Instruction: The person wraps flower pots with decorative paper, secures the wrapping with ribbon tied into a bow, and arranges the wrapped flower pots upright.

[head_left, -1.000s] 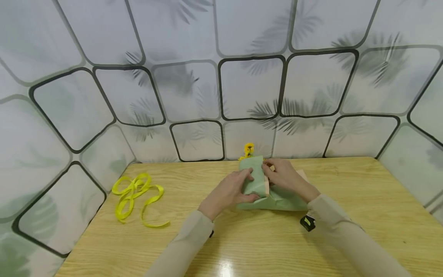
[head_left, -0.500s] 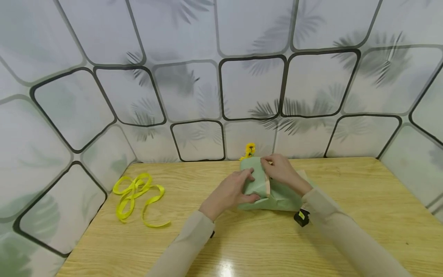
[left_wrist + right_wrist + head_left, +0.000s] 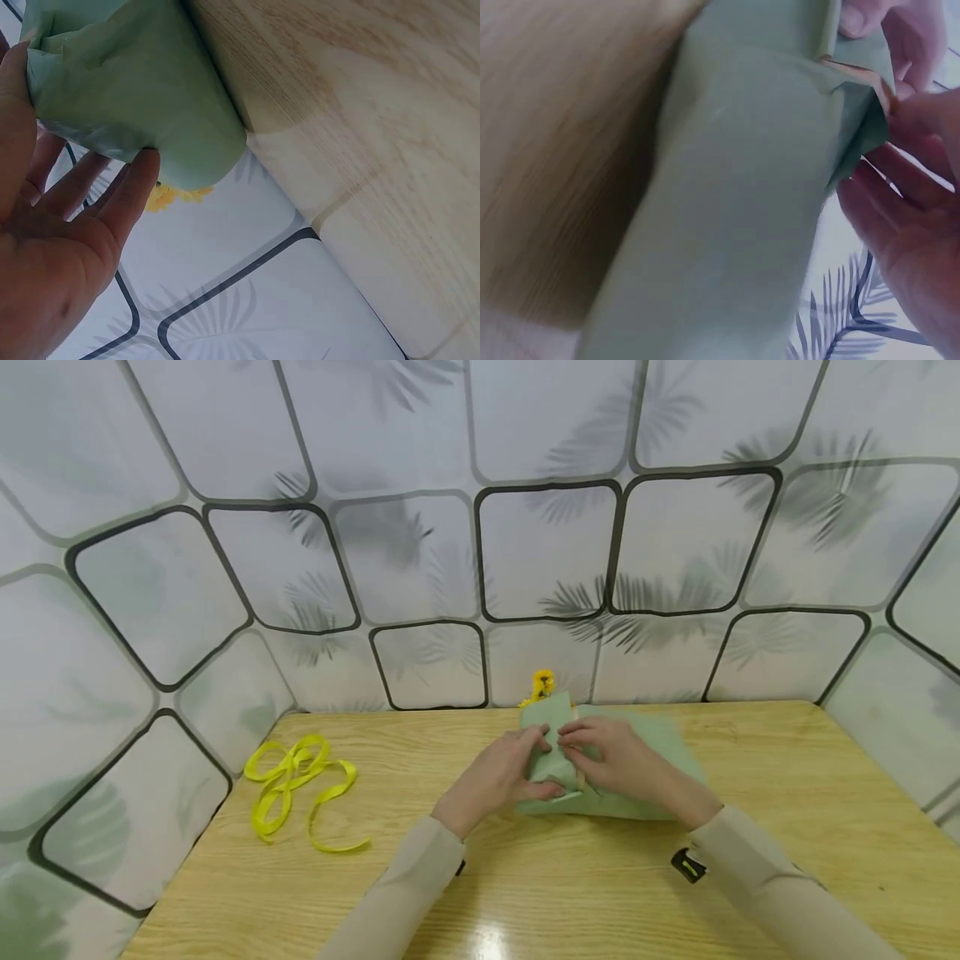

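A sheet of pale green wrapping paper (image 3: 660, 735) lies near the table's back edge, rolled into a bundle at its left part. Yellow flowers (image 3: 542, 683) stick out past the bundle's far end. My left hand (image 3: 497, 774) grips the bundle from the left; in the left wrist view its thumb and fingers curl round the green paper (image 3: 142, 97). From the right, my right hand (image 3: 618, 762) pinches the paper's pinkish edge on top of the bundle. The right wrist view has that edge (image 3: 859, 73) folded up between the fingertips, with part of the left hand beyond it.
A loose yellow ribbon (image 3: 286, 770) lies in loops at the left of the wooden table (image 3: 300, 893). A patterned curtain (image 3: 543, 552) with dark outlines and leaf prints stands behind the table and along its sides.
My right hand went slightly up the paper's edge, then came back down toward the left hand. The paper's right part now spreads out wider. The left hand holds its place.
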{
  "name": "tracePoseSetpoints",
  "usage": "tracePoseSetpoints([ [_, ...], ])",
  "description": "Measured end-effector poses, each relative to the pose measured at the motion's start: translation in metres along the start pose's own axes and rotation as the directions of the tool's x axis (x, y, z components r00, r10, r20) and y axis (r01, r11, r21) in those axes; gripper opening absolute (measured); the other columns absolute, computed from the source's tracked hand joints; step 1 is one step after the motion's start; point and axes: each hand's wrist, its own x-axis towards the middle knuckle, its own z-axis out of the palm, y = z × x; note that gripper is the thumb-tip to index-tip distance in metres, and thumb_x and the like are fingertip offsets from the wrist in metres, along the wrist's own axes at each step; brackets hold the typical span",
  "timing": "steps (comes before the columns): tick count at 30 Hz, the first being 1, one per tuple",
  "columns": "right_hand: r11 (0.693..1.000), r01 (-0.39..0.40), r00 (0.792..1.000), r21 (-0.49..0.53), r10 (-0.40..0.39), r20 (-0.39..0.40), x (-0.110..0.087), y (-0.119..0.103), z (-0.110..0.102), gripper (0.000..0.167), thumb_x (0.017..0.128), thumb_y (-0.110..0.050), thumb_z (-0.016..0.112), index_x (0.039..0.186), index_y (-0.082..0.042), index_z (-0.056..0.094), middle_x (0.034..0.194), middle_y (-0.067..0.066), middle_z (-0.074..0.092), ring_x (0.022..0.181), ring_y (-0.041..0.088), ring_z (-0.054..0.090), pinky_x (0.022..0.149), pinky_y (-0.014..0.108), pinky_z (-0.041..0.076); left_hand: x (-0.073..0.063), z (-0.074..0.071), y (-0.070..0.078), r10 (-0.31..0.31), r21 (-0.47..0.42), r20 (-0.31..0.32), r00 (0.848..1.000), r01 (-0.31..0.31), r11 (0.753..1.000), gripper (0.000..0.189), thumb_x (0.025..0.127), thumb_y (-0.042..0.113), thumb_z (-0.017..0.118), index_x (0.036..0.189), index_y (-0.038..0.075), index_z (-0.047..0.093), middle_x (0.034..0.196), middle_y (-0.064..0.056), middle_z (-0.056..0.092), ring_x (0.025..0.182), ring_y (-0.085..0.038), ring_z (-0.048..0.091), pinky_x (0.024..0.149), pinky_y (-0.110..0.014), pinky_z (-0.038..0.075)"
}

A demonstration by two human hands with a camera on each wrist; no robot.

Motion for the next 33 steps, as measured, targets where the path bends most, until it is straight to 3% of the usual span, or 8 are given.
tracePoseSetpoints([
  [5,1.0,0.003,0.99,-0.008,-0.001,0.143,-0.015,-0.004,-0.002,0.03,0.096,-0.012,0.071,0.122,0.002,0.073,0.128,0.022,0.07,0.111,0.034,0.072,0.09,0.048,0.059,-0.001,0.001,0.0,-0.003,-0.003,0.0,1.0,0.003,1.0,0.07,0.089,0.044,0.079,0.141,0.004,0.052,0.141,-0.008,0.064,0.123,-0.028,0.063,0.1,-0.041,0.054],
  [9,0.999,0.04,0.991,0.011,-0.041,0.124,-0.021,-0.002,0.003,0.036,0.091,-0.012,0.078,0.123,0.004,0.071,0.13,0.025,0.068,0.097,0.024,0.075,0.082,0.039,0.061,-0.002,-0.003,-0.008,0.005,-0.11,0.075,0.997,0.004,0.994,0.074,0.09,0.046,0.078,0.146,0.007,0.048,0.148,-0.004,0.059,0.134,-0.026,0.057,0.108,-0.041,0.051],
  [13,0.996,0.078,0.994,0.035,-0.08,0.076,-0.023,-0.002,0.007,0.035,0.088,-0.008,0.08,0.118,0.007,0.072,0.126,0.027,0.069,0.076,0.011,0.069,0.067,0.024,0.057,-0.006,-0.01,-0.021,-0.008,-0.316,0.21,0.978,0.076,0.946,0.071,0.089,0.038,0.081,0.148,0.014,0.048,0.163,0.006,0.04,0.151,-0.019,0.037,0.118,-0.044,0.042],
  [16,0.996,0.081,0.995,0.031,-0.083,0.055,-0.023,-0.004,0.009,0.032,0.086,-0.006,0.081,0.114,0.006,0.072,0.124,0.026,0.07,0.074,0.006,0.063,0.064,0.02,0.054,-0.008,-0.013,-0.026,0.013,-0.36,0.238,0.971,0.076,0.93,0.069,0.086,0.031,0.084,0.145,0.015,0.05,0.167,0.006,0.032,0.154,-0.02,0.032,0.118,-0.047,0.042],
  [21,0.998,0.048,0.997,0.037,-0.05,0.06,-0.023,-0.006,0.01,0.026,0.086,-0.004,0.081,0.109,-0.001,0.07,0.125,0.023,0.068,0.074,0.004,0.059,0.063,0.019,0.052,-0.004,-0.01,-0.023,0.081,-0.19,0.131,0.988,-0.056,0.98,0.059,0.085,0.028,0.086,0.132,0.011,0.055,0.16,-0.009,0.044,0.144,-0.029,0.046,0.114,-0.045,0.046],
  [25,0.999,0.039,0.998,0.036,-0.04,0.053,-0.025,-0.006,0.012,0.029,0.084,-0.008,0.084,0.108,-0.005,0.068,0.126,0.019,0.067,0.087,0.014,0.067,0.072,0.026,0.058,-0.002,-0.006,-0.018,0.1,-0.075,0.071,0.992,-0.094,0.993,0.054,0.085,0.025,0.085,0.125,0.009,0.054,0.153,-0.013,0.05,0.137,-0.031,0.052,0.115,-0.047,0.043],
  [29,0.999,0.052,0.998,0.01,-0.052,0.019,-0.028,-0.004,0.016,0.035,0.081,-0.008,0.087,0.11,-0.006,0.067,0.126,0.018,0.066,0.097,0.02,0.07,0.079,0.034,0.06,-0.001,-0.002,-0.016,0.11,-0.057,0.048,0.993,-0.108,0.993,0.055,0.085,0.023,0.086,0.126,0.011,0.052,0.149,-0.014,0.052,0.136,-0.03,0.054,0.115,-0.049,0.042],
  [33,0.997,0.067,0.997,0.029,-0.066,-0.024,-0.031,-0.001,0.022,0.033,0.081,-0.005,0.086,0.109,-0.005,0.068,0.127,0.023,0.065,0.083,0.011,0.066,0.067,0.026,0.057,-0.002,0.0,-0.016,0.12,-0.09,0.042,0.992,-0.116,0.989,0.061,0.084,0.019,0.086,0.133,0.009,0.051,0.149,-0.015,0.05,0.136,-0.034,0.051,0.114,-0.051,0.043],
])
